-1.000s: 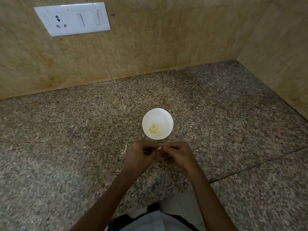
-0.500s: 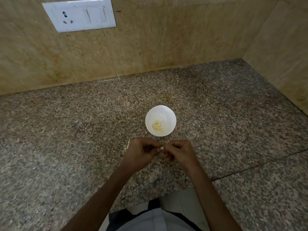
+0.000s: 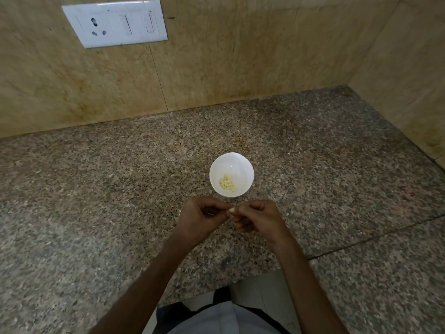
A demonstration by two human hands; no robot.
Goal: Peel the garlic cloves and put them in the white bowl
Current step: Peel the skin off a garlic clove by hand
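A small white bowl (image 3: 243, 166) stands on the granite counter and holds several pale peeled garlic cloves (image 3: 227, 183). Just in front of the bowl, my left hand (image 3: 201, 221) and my right hand (image 3: 257, 219) meet fingertip to fingertip. Between them they pinch one small whitish garlic clove (image 3: 232, 209), of which only a sliver shows. The fingers of both hands are curled inward. Both hands hover a little above the counter, close to the bowl's near rim.
The speckled granite counter (image 3: 96, 201) runs into a corner of beige tiled walls at the back and right. A white switch and socket plate (image 3: 115, 22) is on the back wall. A seam in the counter (image 3: 375, 239) runs at the right.
The camera has tilted slightly, so bowl and hands sit a bit higher in view. Both hands stay joined on the clove, with only small finger movements.
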